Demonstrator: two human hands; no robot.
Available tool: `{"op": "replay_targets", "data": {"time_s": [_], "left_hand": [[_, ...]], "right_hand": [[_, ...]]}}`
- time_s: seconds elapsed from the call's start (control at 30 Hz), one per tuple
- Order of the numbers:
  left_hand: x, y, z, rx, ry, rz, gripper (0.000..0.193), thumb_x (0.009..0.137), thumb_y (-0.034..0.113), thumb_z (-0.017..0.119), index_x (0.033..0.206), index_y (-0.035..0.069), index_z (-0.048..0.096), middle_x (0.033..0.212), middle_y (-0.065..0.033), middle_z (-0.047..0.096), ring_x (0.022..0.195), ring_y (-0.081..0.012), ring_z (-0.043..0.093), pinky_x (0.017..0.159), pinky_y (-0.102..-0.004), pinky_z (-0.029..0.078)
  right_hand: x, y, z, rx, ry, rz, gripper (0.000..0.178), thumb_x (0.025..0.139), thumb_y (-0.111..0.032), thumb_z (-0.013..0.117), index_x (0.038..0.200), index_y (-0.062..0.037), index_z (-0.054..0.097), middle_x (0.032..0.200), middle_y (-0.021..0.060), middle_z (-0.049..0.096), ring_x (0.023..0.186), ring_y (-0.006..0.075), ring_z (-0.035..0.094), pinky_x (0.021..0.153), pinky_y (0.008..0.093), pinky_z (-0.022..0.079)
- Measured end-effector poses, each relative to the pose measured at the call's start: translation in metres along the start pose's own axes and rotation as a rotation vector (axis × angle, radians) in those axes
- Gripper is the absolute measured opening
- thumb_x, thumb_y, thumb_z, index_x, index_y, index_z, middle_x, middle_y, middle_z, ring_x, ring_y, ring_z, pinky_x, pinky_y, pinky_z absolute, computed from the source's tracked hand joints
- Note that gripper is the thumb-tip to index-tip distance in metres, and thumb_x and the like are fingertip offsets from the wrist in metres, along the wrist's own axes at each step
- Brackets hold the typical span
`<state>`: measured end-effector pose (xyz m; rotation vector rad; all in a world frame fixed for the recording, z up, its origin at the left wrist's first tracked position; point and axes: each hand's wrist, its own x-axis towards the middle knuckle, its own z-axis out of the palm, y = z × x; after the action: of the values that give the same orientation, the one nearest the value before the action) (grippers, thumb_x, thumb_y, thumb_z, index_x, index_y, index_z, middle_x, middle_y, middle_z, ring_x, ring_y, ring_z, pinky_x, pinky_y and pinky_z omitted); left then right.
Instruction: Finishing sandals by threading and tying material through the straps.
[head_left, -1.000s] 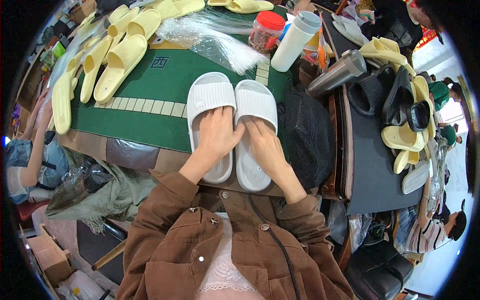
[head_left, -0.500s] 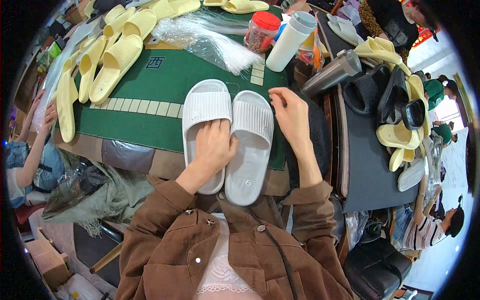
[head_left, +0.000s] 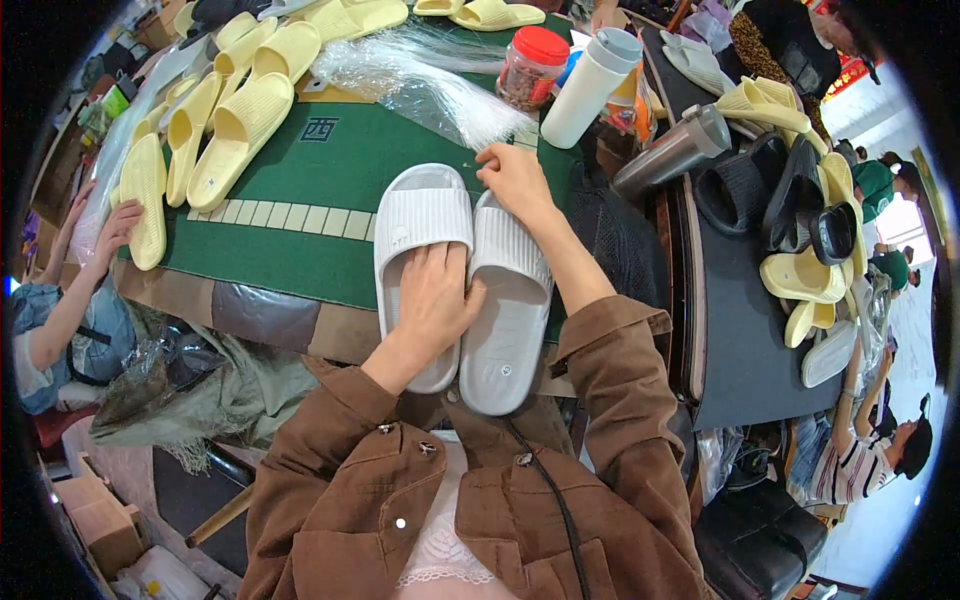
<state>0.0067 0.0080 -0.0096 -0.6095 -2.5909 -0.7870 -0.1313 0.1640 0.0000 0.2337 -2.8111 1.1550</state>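
Two light grey slippers with ribbed straps lie side by side in front of me, toes away. My left hand (head_left: pixel 432 300) has its fingers tucked under the strap of the left slipper (head_left: pixel 428 215) and its thumb at the inner edge, gripping it. The right slipper (head_left: pixel 500 355) lies against it, partly covered at the toe by my right hand (head_left: pixel 518 182). Those fingers are pinched together just above the toe; whatever they hold is too small to make out. Beyond them lies a bundle of clear plastic strands (head_left: pixel 440 90).
Yellow slippers (head_left: pixel 240 135) line the table's left side, where another person's hand (head_left: pixel 122 222) touches one. A red-lidded jar (head_left: pixel 530 70), a white bottle (head_left: pixel 590 90) and a steel tumbler (head_left: pixel 675 150) stand at the back right. Black slippers (head_left: pixel 735 185) lie on the right-hand table.
My right hand has moved left and forward, from beside the right slipper to over its toe. The left hand keeps its place. The other person's hand has come onto a yellow slipper.
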Motion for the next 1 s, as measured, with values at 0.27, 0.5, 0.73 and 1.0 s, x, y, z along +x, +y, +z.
{"op": "replay_targets", "data": {"time_s": [0.27, 0.5, 0.73, 1.0], "left_hand": [[-0.004, -0.006, -0.001, 0.015, -0.027, -0.033, 0.041, 0.075, 0.017, 0.065, 0.107, -0.005, 0.050, 0.104, -0.0215, 0.052, 0.098, -0.0395, 0.052, 0.081, -0.0468, 0.044], [-0.002, -0.003, 0.003, -0.083, -0.101, -0.062, 0.041, 0.077, 0.017, 0.063, 0.107, -0.006, 0.049, 0.104, -0.0242, 0.050, 0.094, -0.0423, 0.053, 0.081, -0.0481, 0.045], [-0.002, -0.005, 0.002, -0.057, -0.136, -0.083, 0.040, 0.078, 0.017, 0.062, 0.108, -0.006, 0.049, 0.106, -0.0247, 0.050, 0.095, -0.0435, 0.053, 0.082, -0.0489, 0.045], [-0.012, -0.005, -0.018, -0.024, -0.052, 0.126, 0.054, 0.078, 0.023, 0.068, 0.116, -0.009, 0.047, 0.113, -0.0258, 0.050, 0.101, -0.0416, 0.053, 0.085, -0.0484, 0.045]], "right_hand": [[-0.002, -0.023, -0.011, 0.510, -0.125, 0.129, 0.018, 0.089, -0.009, 0.052, 0.095, 0.0016, 0.066, 0.077, 0.0035, 0.062, 0.062, 0.0073, 0.058, 0.057, 0.0211, 0.047], [0.005, -0.010, 0.003, 0.525, -0.195, 0.157, 0.028, 0.087, -0.027, 0.062, 0.089, -0.0001, 0.068, 0.071, 0.0062, 0.063, 0.061, 0.0110, 0.060, 0.053, 0.0267, 0.046], [0.002, -0.033, 0.019, 0.305, -0.155, 0.043, 0.040, 0.077, -0.039, 0.069, 0.087, -0.0004, 0.071, 0.075, 0.0099, 0.069, 0.067, 0.0173, 0.064, 0.063, 0.0303, 0.049], [-0.006, -0.031, 0.006, 0.476, -0.047, 0.055, 0.021, 0.085, -0.021, 0.062, 0.087, -0.0013, 0.066, 0.071, 0.0039, 0.062, 0.066, 0.0105, 0.056, 0.061, 0.0250, 0.042]]}}
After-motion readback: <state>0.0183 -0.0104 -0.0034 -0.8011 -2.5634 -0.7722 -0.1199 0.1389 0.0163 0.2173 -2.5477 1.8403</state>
